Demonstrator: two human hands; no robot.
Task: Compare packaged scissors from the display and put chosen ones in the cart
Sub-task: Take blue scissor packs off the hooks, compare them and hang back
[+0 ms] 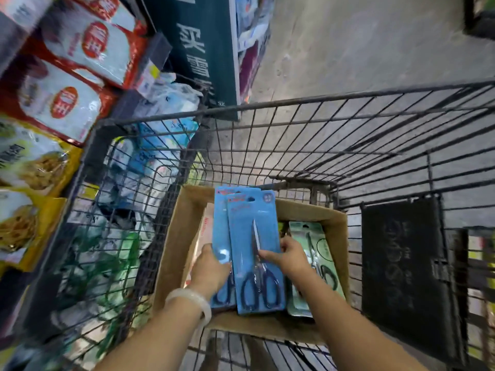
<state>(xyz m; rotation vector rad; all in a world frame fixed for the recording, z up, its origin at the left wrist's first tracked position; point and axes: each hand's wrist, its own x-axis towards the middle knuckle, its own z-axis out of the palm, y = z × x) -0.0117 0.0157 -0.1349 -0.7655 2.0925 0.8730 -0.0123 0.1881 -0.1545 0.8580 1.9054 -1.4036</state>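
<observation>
A blue card pack of black-handled scissors lies uppermost over a cardboard box inside the wire cart. My right hand pinches its right edge, thumb on the front. Behind it a second blue scissors pack is gripped at its left edge by my left hand. A green scissors pack lies in the box to the right, partly hidden by my right forearm.
Shelves of red and yellow food packs stand close on the left. Blue and white bagged goods hang beside the cart. A dark folded child-seat flap is on the cart's right. Concrete floor lies ahead.
</observation>
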